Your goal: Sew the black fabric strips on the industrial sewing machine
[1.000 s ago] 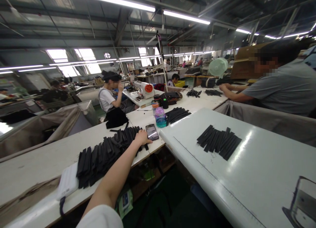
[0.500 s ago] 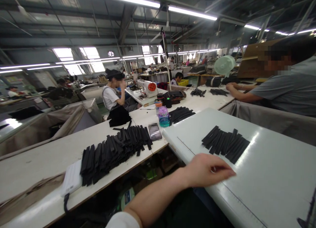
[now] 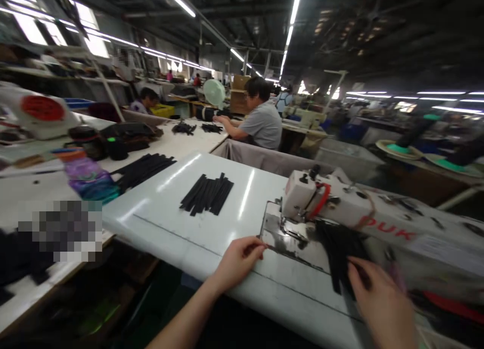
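A white sewing machine (image 3: 302, 195) stands on the pale worktable, with a shiny metal plate (image 3: 276, 228) below its needle area. My left hand (image 3: 242, 258) is at the plate's near left corner, thumb and fingers pinched together; anything between them is too small to make out. Under the machine's arm lies a bunch of black fabric strips (image 3: 336, 248). My right hand (image 3: 381, 298), blurred, has its fingertips closed on a black strip at the near edge of this bunch. Further left on the tabletop is a spread pile of black strips (image 3: 207, 193).
On the adjoining table at left are more black strips (image 3: 145, 170), a purple and teal bottle (image 3: 91, 177) and a dark bag (image 3: 130, 134). Another sewing machine (image 3: 38, 112) stands beyond. A co-worker in a grey shirt (image 3: 262, 127) sits across. Thread cones (image 3: 412, 134) rise at right.
The view has swung right, bringing the sewing machine and my right hand into sight. My left hand has come to the machine's plate, still pinched.
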Available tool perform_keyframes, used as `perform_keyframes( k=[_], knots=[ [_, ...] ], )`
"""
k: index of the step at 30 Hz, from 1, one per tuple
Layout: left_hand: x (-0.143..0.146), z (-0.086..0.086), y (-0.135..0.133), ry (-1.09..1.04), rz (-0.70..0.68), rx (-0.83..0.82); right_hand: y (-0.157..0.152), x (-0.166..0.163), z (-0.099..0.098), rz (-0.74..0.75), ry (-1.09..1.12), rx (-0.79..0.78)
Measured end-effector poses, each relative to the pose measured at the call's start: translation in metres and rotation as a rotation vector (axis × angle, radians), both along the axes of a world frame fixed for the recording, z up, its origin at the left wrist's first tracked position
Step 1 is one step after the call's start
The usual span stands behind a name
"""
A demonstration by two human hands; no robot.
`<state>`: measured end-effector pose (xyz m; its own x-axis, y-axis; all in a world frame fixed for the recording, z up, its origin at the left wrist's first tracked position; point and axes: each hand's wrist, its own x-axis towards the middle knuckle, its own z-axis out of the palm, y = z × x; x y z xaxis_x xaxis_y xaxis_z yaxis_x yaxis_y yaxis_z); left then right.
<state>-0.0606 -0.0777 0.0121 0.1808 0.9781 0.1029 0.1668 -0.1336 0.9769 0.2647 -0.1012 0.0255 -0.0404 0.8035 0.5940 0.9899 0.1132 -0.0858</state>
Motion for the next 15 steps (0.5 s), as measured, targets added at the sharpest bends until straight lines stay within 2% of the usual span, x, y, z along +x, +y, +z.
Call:
perform_keyframes(
  k=[3, 6, 11, 13, 14, 15],
  knots=[
    [-0.007, -0.003, -0.002, -0.005, -0.045, 0.007, 0.02, -0.016, -0.001, -0.111, -0.141, -0.13],
    [-0.01, -0.004, -0.005, -0.001, -0.045, -0.004, 0.035, -0.029, -0.004, -0.156, -0.173, -0.182],
    [-0.006, 0.0, -0.003, -0.023, -0.05, -0.029, 0.024, -0.021, 0.0, -0.219, -0.095, -0.157],
    [0.003, 0.004, -0.002, -0.073, -0.057, -0.064, 0.008, -0.023, 0.0, -0.181, 0.012, -0.121],
    [0.009, 0.005, -0.002, -0.119, -0.083, -0.101, -0.002, -0.029, -0.002, -0.106, 0.149, -0.099],
    [0.017, 0.006, -0.002, -0.179, -0.133, -0.153, -0.012, -0.036, -0.004, 0.034, 0.287, -0.126]
  ],
)
